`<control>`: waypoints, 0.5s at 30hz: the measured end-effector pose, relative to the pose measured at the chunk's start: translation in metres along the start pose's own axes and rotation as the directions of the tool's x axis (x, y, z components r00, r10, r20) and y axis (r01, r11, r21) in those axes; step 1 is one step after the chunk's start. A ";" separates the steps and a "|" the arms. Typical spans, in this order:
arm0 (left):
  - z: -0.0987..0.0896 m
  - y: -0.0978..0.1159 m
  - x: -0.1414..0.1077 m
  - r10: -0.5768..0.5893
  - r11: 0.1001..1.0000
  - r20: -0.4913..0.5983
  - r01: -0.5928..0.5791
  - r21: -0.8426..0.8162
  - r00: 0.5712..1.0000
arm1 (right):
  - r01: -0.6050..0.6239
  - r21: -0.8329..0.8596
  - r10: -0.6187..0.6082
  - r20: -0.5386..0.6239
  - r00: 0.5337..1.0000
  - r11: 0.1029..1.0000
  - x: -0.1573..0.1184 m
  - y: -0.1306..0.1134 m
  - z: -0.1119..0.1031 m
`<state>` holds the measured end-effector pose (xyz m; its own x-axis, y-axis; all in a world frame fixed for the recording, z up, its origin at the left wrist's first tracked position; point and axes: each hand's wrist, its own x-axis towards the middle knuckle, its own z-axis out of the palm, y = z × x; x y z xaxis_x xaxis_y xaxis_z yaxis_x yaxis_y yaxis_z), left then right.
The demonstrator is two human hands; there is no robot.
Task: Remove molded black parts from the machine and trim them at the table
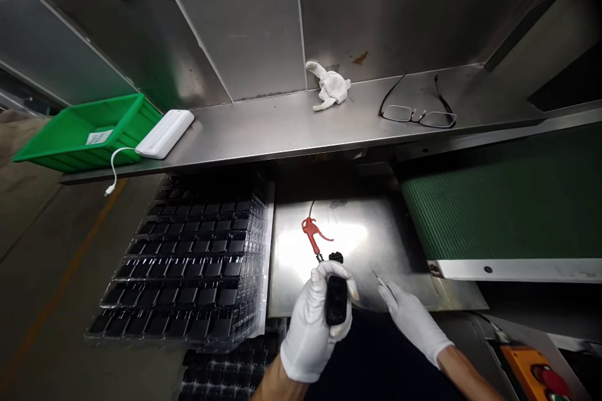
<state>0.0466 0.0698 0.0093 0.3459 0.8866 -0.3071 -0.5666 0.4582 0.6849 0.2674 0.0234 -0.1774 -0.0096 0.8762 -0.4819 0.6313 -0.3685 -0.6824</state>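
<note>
Gloved left hand (311, 326) closed, right hand (414, 321) extended.

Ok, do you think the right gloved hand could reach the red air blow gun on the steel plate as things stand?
Probably yes: the white-gloved right hand sits at the edge of the steel plate, and only bare metal seems to separate it from the red air blow gun.

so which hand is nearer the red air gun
Left hand: nearer, just below the air gun. Right hand: farther away, below and to the right of it.
</note>
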 end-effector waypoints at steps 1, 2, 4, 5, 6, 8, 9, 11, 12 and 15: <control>0.001 0.000 0.000 -0.004 1.000 -0.001 0.004 0.007 1.000 | -0.002 0.011 0.002 0.017 1.000 1.000 0.000 0.000 -0.001; 0.003 0.001 0.001 -0.010 1.000 -0.002 0.010 0.014 1.000 | -0.002 0.023 0.002 0.029 1.000 1.000 0.000 0.000 -0.001; 0.002 0.001 0.001 -0.021 0.999 -0.020 0.021 0.025 1.000 | -0.004 0.038 0.002 0.039 0.999 0.999 -0.002 -0.001 -0.002; 0.000 0.000 0.001 -0.026 0.999 -0.034 0.028 0.045 0.999 | -0.008 0.042 0.006 0.039 0.999 0.999 -0.002 -0.002 -0.003; -0.004 0.000 0.001 -0.029 0.995 -0.055 0.034 0.093 0.998 | -0.016 0.046 0.015 0.039 0.999 0.999 -0.004 -0.003 -0.004; -0.020 -0.003 0.002 -0.020 0.956 -0.140 0.060 0.288 0.990 | -0.044 0.055 0.042 0.043 0.998 0.998 -0.006 -0.005 -0.006; -0.033 -0.006 0.004 -0.006 0.890 -0.204 0.098 0.445 0.979 | -0.059 0.059 0.056 0.047 0.997 0.996 -0.007 -0.006 -0.007; -0.064 -0.017 0.012 0.068 0.639 -0.346 0.225 0.736 0.936 | -0.081 0.065 0.077 0.048 0.996 0.995 -0.009 -0.007 -0.010; -0.081 -0.024 0.018 0.113 0.430 -0.394 0.313 0.847 0.912 | -0.085 0.063 0.082 0.045 0.996 0.994 -0.010 -0.008 -0.011; -0.130 -0.053 0.038 0.190 0.174 -0.456 0.427 0.887 0.870 | -0.080 0.039 0.079 0.022 0.997 0.996 -0.011 -0.009 -0.011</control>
<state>-0.0075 0.0874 -0.1244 -0.1477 0.8867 -0.4380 0.7131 0.4024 0.5741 0.2705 0.0207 -0.1595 0.0229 0.8371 -0.5465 0.5994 -0.4490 -0.6627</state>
